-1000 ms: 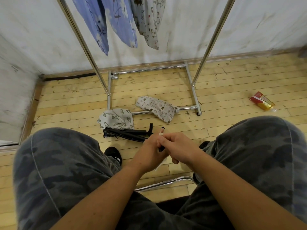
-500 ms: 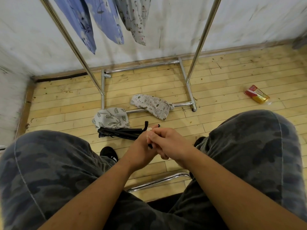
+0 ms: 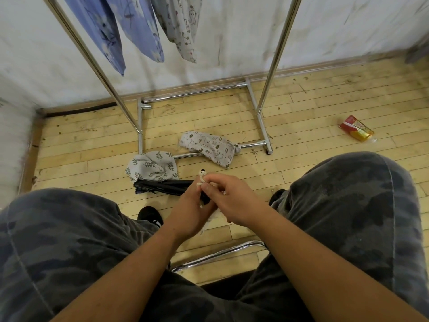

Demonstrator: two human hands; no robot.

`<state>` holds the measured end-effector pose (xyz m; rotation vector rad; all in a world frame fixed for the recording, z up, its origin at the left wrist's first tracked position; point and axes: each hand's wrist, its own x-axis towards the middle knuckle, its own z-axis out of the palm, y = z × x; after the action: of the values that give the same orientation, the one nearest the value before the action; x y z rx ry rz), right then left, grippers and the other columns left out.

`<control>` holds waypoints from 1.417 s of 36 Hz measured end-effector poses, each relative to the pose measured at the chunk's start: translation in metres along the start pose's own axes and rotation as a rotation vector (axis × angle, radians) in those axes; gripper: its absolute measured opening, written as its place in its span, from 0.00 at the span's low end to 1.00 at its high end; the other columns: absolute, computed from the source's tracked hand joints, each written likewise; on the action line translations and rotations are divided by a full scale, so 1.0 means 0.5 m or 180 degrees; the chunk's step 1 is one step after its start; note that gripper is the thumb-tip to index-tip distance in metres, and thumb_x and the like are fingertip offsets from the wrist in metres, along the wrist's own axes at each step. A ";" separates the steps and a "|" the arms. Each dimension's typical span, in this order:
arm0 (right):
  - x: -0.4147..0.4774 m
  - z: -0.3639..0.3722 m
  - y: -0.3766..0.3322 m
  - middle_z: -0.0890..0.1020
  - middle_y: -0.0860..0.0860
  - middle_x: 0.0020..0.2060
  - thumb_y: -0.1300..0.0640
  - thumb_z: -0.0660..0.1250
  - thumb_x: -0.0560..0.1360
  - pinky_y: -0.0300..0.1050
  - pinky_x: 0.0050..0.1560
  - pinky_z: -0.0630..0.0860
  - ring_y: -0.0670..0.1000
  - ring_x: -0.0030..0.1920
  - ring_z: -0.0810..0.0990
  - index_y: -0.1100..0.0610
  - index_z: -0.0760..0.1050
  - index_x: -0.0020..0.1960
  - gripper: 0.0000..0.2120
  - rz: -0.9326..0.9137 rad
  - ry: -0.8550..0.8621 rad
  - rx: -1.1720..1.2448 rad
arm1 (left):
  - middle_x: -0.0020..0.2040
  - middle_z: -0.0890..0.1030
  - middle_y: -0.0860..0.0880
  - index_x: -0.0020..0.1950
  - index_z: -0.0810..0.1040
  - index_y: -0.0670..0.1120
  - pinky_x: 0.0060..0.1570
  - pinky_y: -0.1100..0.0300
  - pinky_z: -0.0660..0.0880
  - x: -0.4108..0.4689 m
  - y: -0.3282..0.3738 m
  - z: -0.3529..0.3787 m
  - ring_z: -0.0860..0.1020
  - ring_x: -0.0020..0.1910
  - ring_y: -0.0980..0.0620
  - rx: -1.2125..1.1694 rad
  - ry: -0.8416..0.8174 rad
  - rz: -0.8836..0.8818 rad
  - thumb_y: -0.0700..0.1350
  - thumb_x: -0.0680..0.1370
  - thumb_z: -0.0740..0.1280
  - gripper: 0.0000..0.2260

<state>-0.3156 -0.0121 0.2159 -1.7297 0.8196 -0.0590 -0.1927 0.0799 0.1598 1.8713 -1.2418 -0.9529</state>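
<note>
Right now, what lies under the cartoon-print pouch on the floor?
The rack's chrome base bar passes under the cartoon-print pouch and shows at both ends. The stretch of bar beneath it, and the floor there, are covered.

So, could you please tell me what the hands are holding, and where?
Both the left hand and the right hand pinch a white cord near its looped end; what else they hold is hidden.
</note>
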 end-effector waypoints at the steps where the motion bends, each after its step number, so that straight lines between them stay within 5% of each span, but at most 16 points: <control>1: 0.001 0.004 0.000 0.81 0.52 0.41 0.50 0.61 0.86 0.40 0.32 0.76 0.42 0.31 0.75 0.49 0.79 0.52 0.09 0.0000 0.0036 -0.0055 | 0.48 0.79 0.61 0.55 0.73 0.59 0.43 0.73 0.74 -0.001 0.004 0.001 0.79 0.47 0.65 -0.0015 -0.0006 -0.0016 0.52 0.81 0.68 0.06; 4: 0.002 0.014 -0.002 0.81 0.50 0.40 0.51 0.60 0.86 0.45 0.44 0.77 0.47 0.40 0.78 0.50 0.78 0.51 0.09 0.0006 0.0043 -0.0088 | 0.47 0.80 0.58 0.53 0.75 0.56 0.45 0.67 0.78 0.000 0.009 0.002 0.80 0.47 0.61 -0.0034 -0.0031 -0.0028 0.53 0.77 0.66 0.06; 13: -0.005 0.013 -0.020 0.77 0.43 0.35 0.53 0.60 0.86 0.27 0.36 0.69 0.33 0.36 0.76 0.48 0.76 0.47 0.10 -0.0056 -0.0010 -0.0174 | 0.47 0.81 0.57 0.53 0.77 0.53 0.42 0.65 0.77 -0.005 -0.019 0.013 0.80 0.46 0.58 -0.0045 -0.0210 0.0092 0.58 0.74 0.61 0.13; 22: -0.008 0.015 -0.030 0.81 0.48 0.44 0.51 0.59 0.86 0.39 0.37 0.71 0.42 0.35 0.75 0.52 0.79 0.54 0.10 0.0193 -0.0234 -0.0128 | 0.40 0.73 0.61 0.44 0.67 0.63 0.45 0.77 0.69 0.002 -0.023 0.016 0.76 0.48 0.70 0.0319 -0.0282 0.0336 0.56 0.75 0.56 0.02; 26: -0.009 0.011 -0.028 0.83 0.53 0.46 0.50 0.60 0.86 0.41 0.33 0.76 0.45 0.32 0.76 0.53 0.78 0.56 0.10 0.0268 -0.0284 0.0026 | 0.42 0.78 0.55 0.46 0.73 0.60 0.41 0.69 0.73 0.005 -0.030 0.017 0.79 0.44 0.59 0.0163 -0.0297 0.0306 0.54 0.78 0.60 0.04; 29: -0.007 0.002 -0.024 0.80 0.51 0.37 0.51 0.63 0.84 0.42 0.32 0.77 0.45 0.29 0.76 0.55 0.78 0.55 0.09 0.0348 -0.0243 0.0180 | 0.45 0.80 0.54 0.45 0.77 0.58 0.41 0.63 0.75 0.010 -0.035 0.015 0.80 0.44 0.55 0.0084 -0.0325 0.0282 0.53 0.78 0.63 0.05; 38: 0.002 -0.016 -0.010 0.82 0.56 0.39 0.42 0.61 0.84 0.38 0.25 0.72 0.46 0.25 0.73 0.56 0.79 0.46 0.19 0.0904 -0.0006 -0.0183 | 0.53 0.78 0.57 0.57 0.73 0.60 0.49 0.62 0.77 0.003 -0.030 0.005 0.78 0.50 0.59 0.0202 -0.0153 -0.0013 0.54 0.80 0.69 0.09; 42: 0.002 -0.012 -0.011 0.79 0.48 0.33 0.44 0.59 0.85 0.40 0.25 0.71 0.43 0.22 0.71 0.52 0.80 0.43 0.19 0.0895 -0.0109 -0.0206 | 0.54 0.79 0.60 0.64 0.72 0.57 0.48 0.68 0.74 -0.001 -0.018 0.005 0.79 0.52 0.61 0.0143 -0.0196 -0.0066 0.51 0.80 0.70 0.14; 51: 0.004 -0.012 -0.020 0.76 0.50 0.37 0.44 0.52 0.87 0.43 0.31 0.75 0.48 0.30 0.73 0.51 0.73 0.43 0.20 0.1076 -0.0109 0.0223 | 0.56 0.80 0.60 0.77 0.59 0.53 0.45 0.75 0.74 -0.002 -0.010 -0.001 0.80 0.49 0.69 0.0180 -0.0125 -0.0357 0.53 0.77 0.74 0.34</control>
<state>-0.3117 -0.0172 0.2260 -1.5030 1.0613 0.1677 -0.1902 0.0823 0.1562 1.9926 -1.2087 -1.0280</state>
